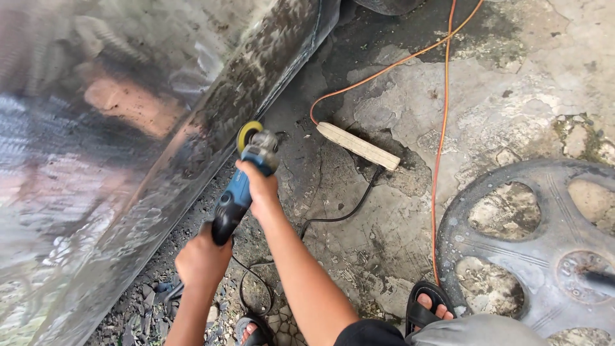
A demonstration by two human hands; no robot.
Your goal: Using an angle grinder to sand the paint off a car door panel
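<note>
A blue angle grinder (238, 192) with a yellow disc (248, 134) is held against the lower edge of a large bare-metal panel (115, 147) on the left. My right hand (261, 187) grips the grinder's front, just behind the grey head. My left hand (202, 259) is closed around the black rear handle. The disc touches the dark, scuffed strip along the panel's bottom. The panel's surface is shiny and shows swirl marks and blurred reflections.
A black cord (339, 214) runs from the grinder to a pale wooden socket strip (358, 145), fed by an orange cable (441, 128). A grey wheel cover (532, 247) lies at the right. My sandalled feet (430, 306) stand on stained concrete with debris.
</note>
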